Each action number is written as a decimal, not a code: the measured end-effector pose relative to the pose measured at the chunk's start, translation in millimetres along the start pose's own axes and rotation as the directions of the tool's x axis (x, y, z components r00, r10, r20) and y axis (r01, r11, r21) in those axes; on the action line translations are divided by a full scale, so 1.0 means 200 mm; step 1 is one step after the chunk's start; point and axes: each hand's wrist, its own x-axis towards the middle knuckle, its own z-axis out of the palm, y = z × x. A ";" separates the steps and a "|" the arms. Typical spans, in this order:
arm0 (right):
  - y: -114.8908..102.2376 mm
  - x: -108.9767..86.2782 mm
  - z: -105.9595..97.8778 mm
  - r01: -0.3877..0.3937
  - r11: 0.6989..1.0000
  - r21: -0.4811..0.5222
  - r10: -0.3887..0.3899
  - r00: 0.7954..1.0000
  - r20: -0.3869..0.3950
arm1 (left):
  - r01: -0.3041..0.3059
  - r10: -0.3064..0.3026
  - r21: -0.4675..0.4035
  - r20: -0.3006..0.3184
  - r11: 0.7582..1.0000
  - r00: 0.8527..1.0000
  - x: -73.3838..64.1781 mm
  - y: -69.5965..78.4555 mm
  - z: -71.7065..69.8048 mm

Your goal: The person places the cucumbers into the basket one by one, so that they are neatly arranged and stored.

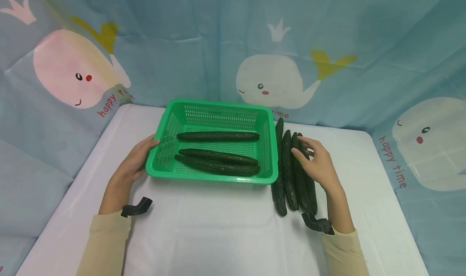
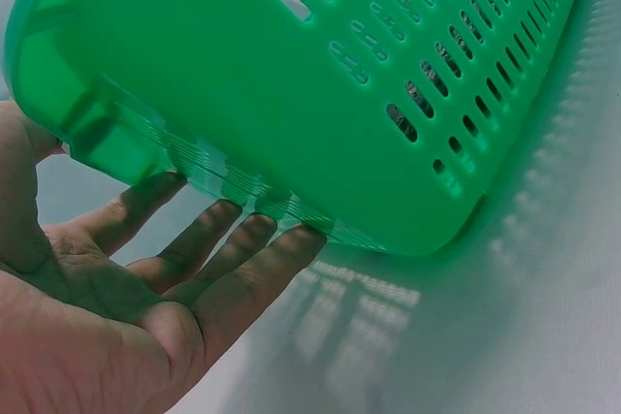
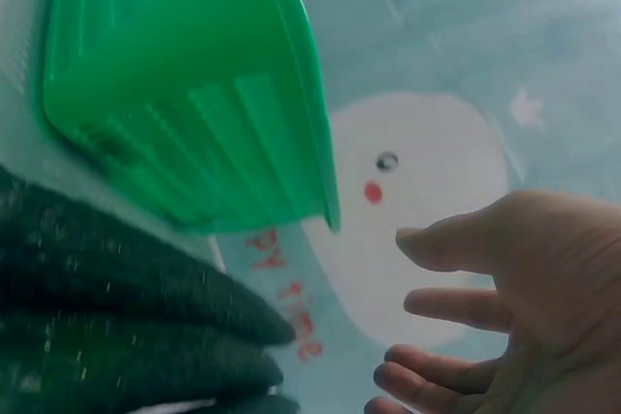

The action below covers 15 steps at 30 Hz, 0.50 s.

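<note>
A green plastic basket (image 1: 212,180) stands on the table, holding three dark green cucumbers: one at the back (image 1: 218,136) and two side by side near the front (image 1: 218,169). My left hand (image 1: 136,159) grips its left end, thumb over the rim and fingers (image 2: 233,259) against the slotted outer wall. To the right of the basket several cucumbers (image 1: 289,175) lie lengthwise in a row. Over the rightmost of these is my right hand (image 1: 316,163), thumb and fingers spread and loosely bent. In the right wrist view that hand (image 3: 514,307) has nothing between its fingers.
A white cloth (image 1: 204,235) covers the table. Behind it hangs a blue curtain (image 1: 204,66) printed with whales, close to the basket's far side. Each wrist wears a black camera mount (image 1: 136,207).
</note>
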 end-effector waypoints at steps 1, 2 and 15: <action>0.02 -0.01 0.00 -0.014 1.000 -0.002 0.013 1.000 -0.004 | 0.000 0.000 -0.002 0.001 1.000 1.000 0.00 0.00 0.00; 0.03 -0.01 0.00 -0.022 1.000 -0.006 0.022 1.000 -0.009 | -0.001 0.001 -0.005 0.000 1.000 1.000 0.00 0.00 0.00; 0.16 -0.06 -0.04 -0.093 0.996 -0.008 0.093 0.996 -0.003 | 0.014 -0.013 0.031 -0.016 0.999 1.000 0.00 -0.01 0.00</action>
